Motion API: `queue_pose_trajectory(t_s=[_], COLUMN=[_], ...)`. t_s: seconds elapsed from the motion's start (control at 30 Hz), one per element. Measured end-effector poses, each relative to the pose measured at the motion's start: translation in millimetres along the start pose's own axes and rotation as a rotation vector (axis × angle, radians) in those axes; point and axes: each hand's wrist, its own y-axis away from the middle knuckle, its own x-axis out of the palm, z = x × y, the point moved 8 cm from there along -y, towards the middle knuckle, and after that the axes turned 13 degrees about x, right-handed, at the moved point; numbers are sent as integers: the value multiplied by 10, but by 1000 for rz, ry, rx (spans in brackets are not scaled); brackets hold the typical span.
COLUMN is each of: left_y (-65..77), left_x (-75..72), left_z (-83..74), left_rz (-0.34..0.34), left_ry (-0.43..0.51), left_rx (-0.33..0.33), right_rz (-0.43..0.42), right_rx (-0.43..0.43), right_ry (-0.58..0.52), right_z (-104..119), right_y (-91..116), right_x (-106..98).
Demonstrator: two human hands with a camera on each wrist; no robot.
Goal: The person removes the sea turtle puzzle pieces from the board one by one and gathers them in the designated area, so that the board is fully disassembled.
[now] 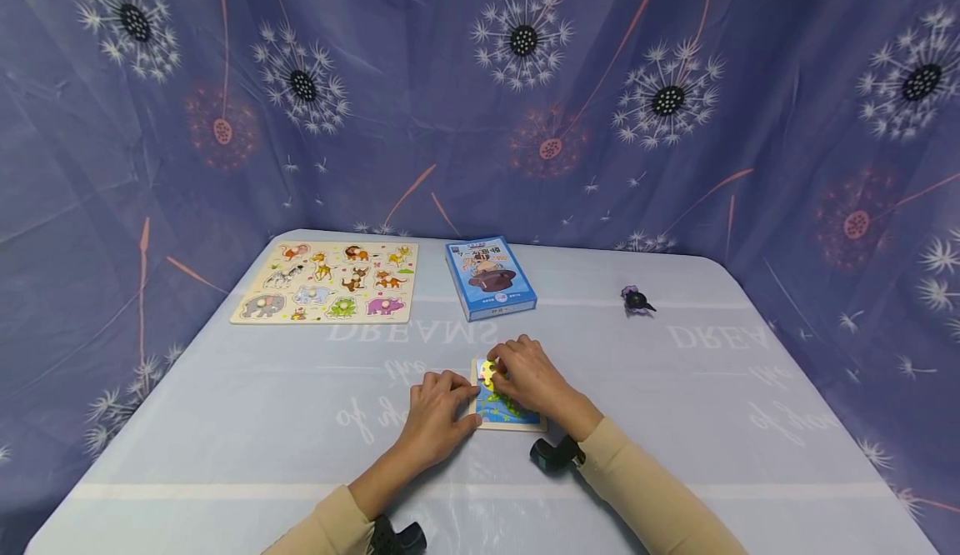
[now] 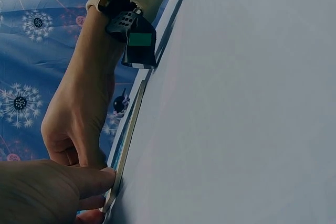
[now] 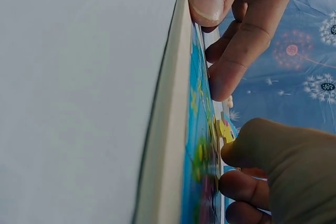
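A small jigsaw puzzle (image 1: 491,412) with a pale wooden frame (image 3: 168,124) lies on the table, showing a blue picture with green and yellow shapes. From above, my right hand (image 1: 534,376) pinches a yellow puzzle piece (image 3: 224,131) between thumb and fingers, over the puzzle's far left part. My left hand (image 1: 437,417) rests at the puzzle's left side. Its thumb (image 3: 209,4) lies at the near corner of the frame, and its fingertips touch the left edge, the fingers only slightly bent. Part of the picture is hidden under the right hand.
At the back left lies a wooden animal peg board (image 1: 322,282). A blue box (image 1: 491,277) sits behind the puzzle. Farther right is a small black and purple object (image 1: 637,300). A patterned curtain (image 1: 420,105) hangs behind the table (image 1: 225,447).
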Motion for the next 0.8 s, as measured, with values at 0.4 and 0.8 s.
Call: queue_pose_trajectory(t_s=[0.4, 0.8], left_y=[3, 7], left_x=[-1, -10], left_z=[-3, -7], left_rz=[4, -4], left_ry=[-4, -2], left_rx=[-1, -4], right_rz=[32, 26], right_rx=[88, 206], right_ry=[-107, -83], right_z=[-260, -1126], right_y=[25, 199], right_x=[-155, -355])
